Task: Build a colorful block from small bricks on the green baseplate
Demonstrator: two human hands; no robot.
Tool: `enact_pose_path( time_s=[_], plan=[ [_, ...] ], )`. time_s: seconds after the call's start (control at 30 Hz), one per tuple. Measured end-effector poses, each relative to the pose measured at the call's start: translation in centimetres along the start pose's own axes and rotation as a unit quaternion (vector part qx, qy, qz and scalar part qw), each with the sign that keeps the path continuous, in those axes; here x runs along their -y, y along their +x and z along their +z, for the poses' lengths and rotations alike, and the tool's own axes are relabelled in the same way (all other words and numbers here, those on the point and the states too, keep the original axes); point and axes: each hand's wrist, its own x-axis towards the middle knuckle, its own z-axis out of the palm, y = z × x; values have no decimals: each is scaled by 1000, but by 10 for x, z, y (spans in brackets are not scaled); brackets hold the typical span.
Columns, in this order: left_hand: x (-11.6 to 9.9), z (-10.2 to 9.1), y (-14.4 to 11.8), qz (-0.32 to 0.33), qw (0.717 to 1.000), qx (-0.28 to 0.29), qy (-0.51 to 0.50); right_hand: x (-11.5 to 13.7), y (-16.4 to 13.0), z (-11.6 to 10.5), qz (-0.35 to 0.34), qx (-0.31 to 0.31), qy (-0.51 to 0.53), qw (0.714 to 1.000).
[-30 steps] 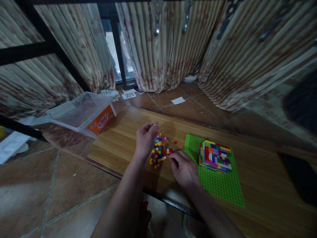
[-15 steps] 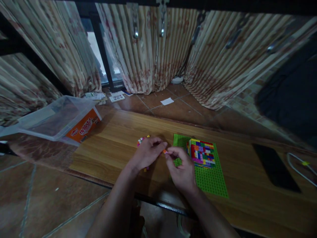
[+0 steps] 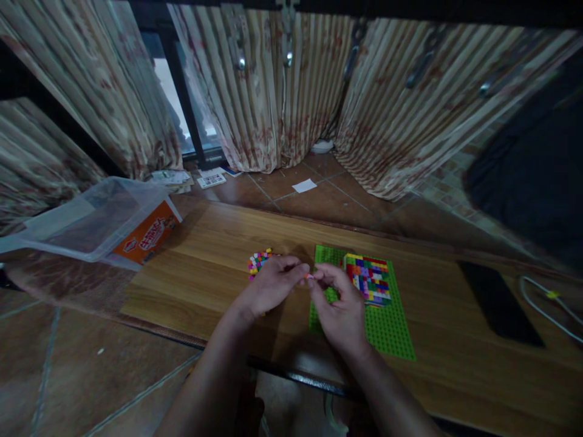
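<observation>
Clear plastic bin (image 3: pixel 91 221) (orange label) far left; black phone (image 3: pixel 498 302) right, near cable (image 3: pixel 544 303).

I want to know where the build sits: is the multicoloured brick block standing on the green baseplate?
Yes, the multicoloured brick block stands on the far part of the green baseplate.

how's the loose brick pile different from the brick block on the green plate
The loose brick pile lies scattered on the bare wooden table, partly hidden behind the left hand. The brick block is packed into a tidy square on the green baseplate, in full view. Both are small and multicoloured.
</observation>
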Motion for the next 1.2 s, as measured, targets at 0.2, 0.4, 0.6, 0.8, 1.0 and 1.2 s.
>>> enact_pose_path(
  time_s=[0.2, 0.4, 0.6, 0.8, 1.0, 1.2],
  plan=[
    [6, 3, 4, 10, 997, 14, -72, 8, 3, -5, -32, 5, -15, 999],
    [3, 6, 3, -4, 992, 24, -126, 13, 4, -9, -44, -3, -21, 999],
    [-4, 9, -2, -27, 990, 43, -132, 15, 3, -13, -44, -8, -44, 998],
    [-1, 12, 1, -17, 987, 51, -153, 14, 3, -15, -44, 8, -42, 998],
    [1, 15, 1, -20, 981, 53, -188, 16, 2, -15, -25, 8, -22, 999],
    [0, 15, 0, -24, 971, 67, -228, 17, 1, -18, 15, 14, 24, 1000]
  ],
)
